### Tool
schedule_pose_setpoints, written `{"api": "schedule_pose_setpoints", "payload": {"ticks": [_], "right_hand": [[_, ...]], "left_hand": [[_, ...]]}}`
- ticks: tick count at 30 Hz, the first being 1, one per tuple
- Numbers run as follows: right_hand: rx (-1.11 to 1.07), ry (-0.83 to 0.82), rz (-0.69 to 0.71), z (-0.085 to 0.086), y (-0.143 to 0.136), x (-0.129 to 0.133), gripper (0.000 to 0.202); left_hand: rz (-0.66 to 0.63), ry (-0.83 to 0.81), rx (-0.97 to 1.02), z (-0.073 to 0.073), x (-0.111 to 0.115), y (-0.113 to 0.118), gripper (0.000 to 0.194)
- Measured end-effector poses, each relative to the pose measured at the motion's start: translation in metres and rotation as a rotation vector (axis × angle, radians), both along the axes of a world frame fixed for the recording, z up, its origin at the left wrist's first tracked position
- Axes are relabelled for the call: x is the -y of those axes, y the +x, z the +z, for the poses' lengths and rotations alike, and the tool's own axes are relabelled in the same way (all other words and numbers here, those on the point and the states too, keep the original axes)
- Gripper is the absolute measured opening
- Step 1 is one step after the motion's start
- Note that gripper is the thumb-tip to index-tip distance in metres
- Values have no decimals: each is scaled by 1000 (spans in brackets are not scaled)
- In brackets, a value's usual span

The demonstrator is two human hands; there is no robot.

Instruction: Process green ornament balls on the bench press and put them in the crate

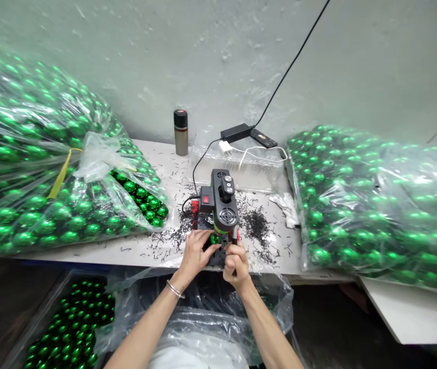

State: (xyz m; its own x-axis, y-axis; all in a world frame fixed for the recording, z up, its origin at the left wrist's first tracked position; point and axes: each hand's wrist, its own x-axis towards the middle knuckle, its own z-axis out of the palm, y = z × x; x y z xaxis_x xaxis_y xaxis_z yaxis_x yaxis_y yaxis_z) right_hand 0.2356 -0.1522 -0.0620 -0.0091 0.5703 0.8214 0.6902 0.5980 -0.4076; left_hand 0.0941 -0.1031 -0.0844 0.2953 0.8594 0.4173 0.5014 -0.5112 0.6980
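Note:
A small black bench drill press (224,200) with a red switch stands on the white table (141,252). Under its head sits a shiny green ball (215,239), partly hidden by fingers and the machine. My left hand (195,253), with a bangle on the wrist, has its fingers and thumb closed around the ball's left and near sides. On the right side of the press, my right hand (236,262) wraps around a lever handle (234,236). The tip of the tool above the ball is hidden.
Clear bags of green balls lie left (49,220) and right (375,215). Black scraps (256,225) litter the table. Behind are a bottle (181,133), a power adapter (236,132) with cables, and a crumpled white cloth (286,207). An open bag of balls (76,318) stands below the edge.

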Motion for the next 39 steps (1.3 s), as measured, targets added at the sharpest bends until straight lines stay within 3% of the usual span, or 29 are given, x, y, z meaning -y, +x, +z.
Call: {"api": "schedule_pose_setpoints", "payload": {"ticks": [2, 5, 9, 12, 14, 16, 19, 21, 24, 29, 32, 36, 39], "right_hand": [[-22, 80, 1, 12, -1, 1, 28], [-86, 143, -17, 43, -4, 3, 27], [-244, 12, -50, 95, -10, 5, 28], [-269, -27, -28, 113, -11, 5, 30], [-264, 0, -26, 112, -12, 5, 30], [-273, 25, -30, 104, -12, 5, 30], [-293, 36, -25, 95, -14, 5, 29], [-296, 35, -27, 93, -14, 6, 30], [-289, 29, -42, 93, -15, 6, 30], [-248, 42, -61, 90, -14, 7, 30], [-229, 53, -54, 88, -13, 7, 30], [-223, 73, -54, 87, -12, 5, 30], [-219, 93, -50, 86, -12, 5, 30]], "left_hand": [[-2, 0, 8, 0, -2, 1, 29], [2, -8, 31, -1, -4, 2, 29], [-5, -27, 63, -1, 12, -5, 33], [-37, 24, 31, 0, 33, -21, 53], [-36, 90, -20, 4, 38, -36, 68], [53, 154, -84, 13, 28, -51, 62], [317, 181, -253, 31, -10, -72, 35], [420, 100, -457, 41, -40, -81, 32], [373, -49, -683, 48, -75, -85, 33], [259, -89, -668, 48, -93, -85, 34], [220, -143, -488, 51, -85, -93, 40], [117, -350, 154, 52, -58, -103, 54], [59, -453, 443, 47, -37, -102, 59]]}}
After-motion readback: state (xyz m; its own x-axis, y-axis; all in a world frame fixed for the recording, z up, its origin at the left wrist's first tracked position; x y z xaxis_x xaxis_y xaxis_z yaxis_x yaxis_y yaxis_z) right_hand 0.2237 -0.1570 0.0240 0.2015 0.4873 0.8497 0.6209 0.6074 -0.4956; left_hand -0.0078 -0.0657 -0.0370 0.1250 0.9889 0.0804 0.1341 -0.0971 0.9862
